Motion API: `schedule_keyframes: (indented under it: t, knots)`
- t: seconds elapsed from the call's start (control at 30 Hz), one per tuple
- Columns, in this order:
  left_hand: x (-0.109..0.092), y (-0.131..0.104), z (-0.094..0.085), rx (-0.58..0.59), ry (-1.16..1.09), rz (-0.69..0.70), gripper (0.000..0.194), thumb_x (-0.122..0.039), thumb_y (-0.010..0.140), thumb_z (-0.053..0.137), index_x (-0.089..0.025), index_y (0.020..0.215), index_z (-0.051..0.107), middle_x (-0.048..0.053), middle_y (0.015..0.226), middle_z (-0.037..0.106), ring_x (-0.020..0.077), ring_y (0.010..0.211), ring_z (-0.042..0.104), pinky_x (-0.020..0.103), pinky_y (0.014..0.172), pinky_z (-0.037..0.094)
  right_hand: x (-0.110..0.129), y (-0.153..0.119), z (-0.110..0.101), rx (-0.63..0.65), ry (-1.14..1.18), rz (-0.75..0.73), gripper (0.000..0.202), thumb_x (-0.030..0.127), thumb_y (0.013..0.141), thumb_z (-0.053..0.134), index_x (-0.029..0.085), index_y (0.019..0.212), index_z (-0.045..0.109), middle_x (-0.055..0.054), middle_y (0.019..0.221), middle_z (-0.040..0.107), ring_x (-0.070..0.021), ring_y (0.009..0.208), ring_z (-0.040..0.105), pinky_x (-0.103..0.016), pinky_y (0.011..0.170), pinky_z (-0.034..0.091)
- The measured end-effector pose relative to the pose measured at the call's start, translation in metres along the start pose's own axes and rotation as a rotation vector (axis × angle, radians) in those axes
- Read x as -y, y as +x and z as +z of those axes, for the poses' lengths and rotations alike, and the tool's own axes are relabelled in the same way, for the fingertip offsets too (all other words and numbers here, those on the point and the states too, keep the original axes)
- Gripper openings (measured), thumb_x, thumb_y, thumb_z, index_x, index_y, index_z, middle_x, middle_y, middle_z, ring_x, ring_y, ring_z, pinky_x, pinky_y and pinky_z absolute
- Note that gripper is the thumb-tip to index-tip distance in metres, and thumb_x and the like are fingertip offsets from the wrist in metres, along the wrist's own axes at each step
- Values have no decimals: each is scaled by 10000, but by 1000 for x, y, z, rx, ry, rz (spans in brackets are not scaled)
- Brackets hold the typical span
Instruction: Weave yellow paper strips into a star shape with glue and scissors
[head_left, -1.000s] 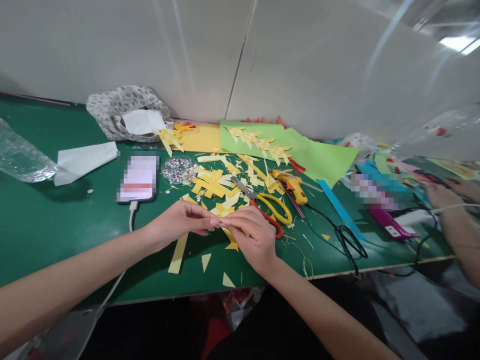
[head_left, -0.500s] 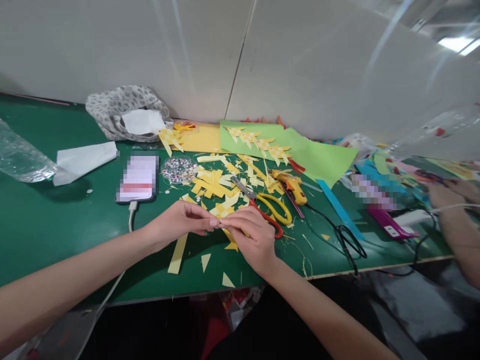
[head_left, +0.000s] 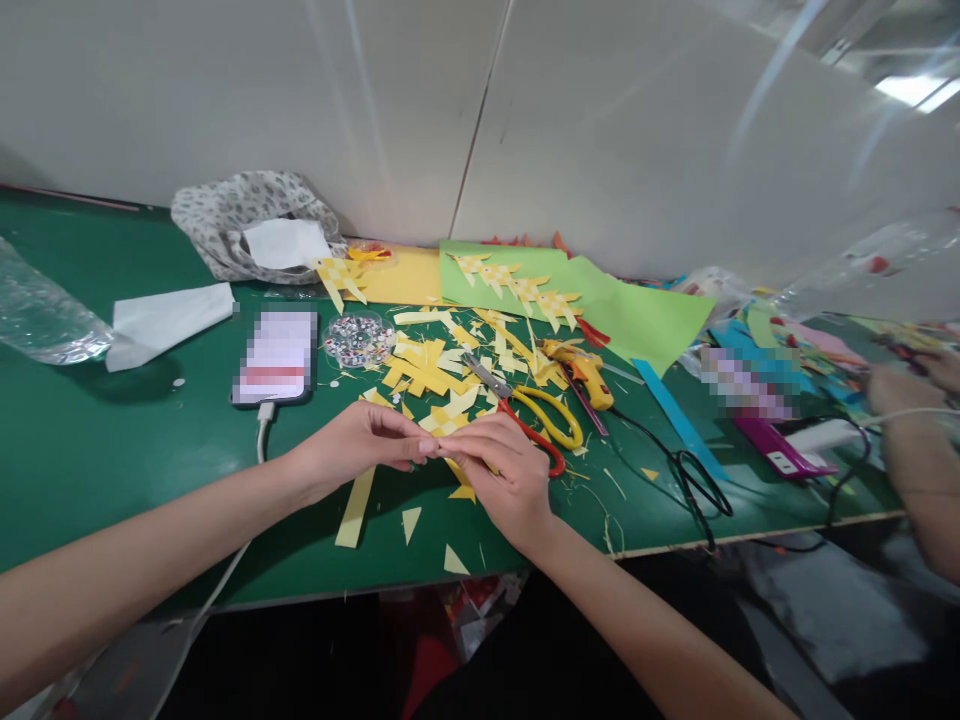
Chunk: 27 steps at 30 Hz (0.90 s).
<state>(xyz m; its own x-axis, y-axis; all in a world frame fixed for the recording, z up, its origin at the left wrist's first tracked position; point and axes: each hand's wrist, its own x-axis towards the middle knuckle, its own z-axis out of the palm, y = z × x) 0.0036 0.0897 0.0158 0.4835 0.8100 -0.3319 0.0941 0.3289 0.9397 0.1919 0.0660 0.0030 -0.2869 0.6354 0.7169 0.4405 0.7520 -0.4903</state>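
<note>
My left hand (head_left: 375, 437) and my right hand (head_left: 501, 470) meet fingertip to fingertip above the table, both pinched closed. Whatever is between the fingertips is too small to make out. Just beyond them lies a woven yellow checkered paper piece (head_left: 451, 412), partly covered by my hands. Scissors (head_left: 491, 378) with one yellow and one red handle lie past my right hand. A pale yellow paper strip (head_left: 355, 508) and small paper triangles (head_left: 411, 524) are on the table nearer to me. A round clear case of googly eyes (head_left: 360, 340) stands farther back.
A yellow glue gun (head_left: 581, 368) trails a black cord. At the back, several woven paper fish (head_left: 517, 283) lie on green paper (head_left: 637, 310). A plugged-in phone (head_left: 279, 355) is at left, with a patterned cloth bag (head_left: 217, 225) behind. Another person's arm (head_left: 911, 440) is at far right.
My hands hold nearly the same pose and place. At far right, the other person's hands have shifted slightly among the coloured papers.
</note>
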Motion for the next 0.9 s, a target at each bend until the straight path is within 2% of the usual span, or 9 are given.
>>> schedule_keyframes:
  t: [0.4, 0.67, 0.9]
  knots:
    - [0, 0, 2, -10, 9, 4, 185, -371, 648, 720, -202, 723, 726, 20, 747, 707, 116, 724, 610, 210, 682, 497, 1, 1, 0, -13, -6, -12, 203, 44, 740, 608, 207, 839, 678, -30, 770, 697, -154, 726, 619, -326, 652, 512]
    - [4, 0, 3, -17, 1, 66, 172, -348, 665, 712, -197, 745, 727, 9, 703, 687, 102, 689, 590, 196, 661, 480, 2, 3, 0, -24, -13, -6, 187, 57, 740, 615, 213, 820, 680, -21, 758, 700, -148, 717, 622, -316, 644, 512]
    - [1, -2, 6, -43, 4, 92, 164, -335, 677, 703, -205, 775, 727, 8, 745, 692, 106, 717, 587, 188, 649, 475, 6, 5, -1, -40, -15, 1, 181, 57, 738, 617, 208, 813, 682, -23, 749, 698, -143, 708, 610, -310, 640, 508]
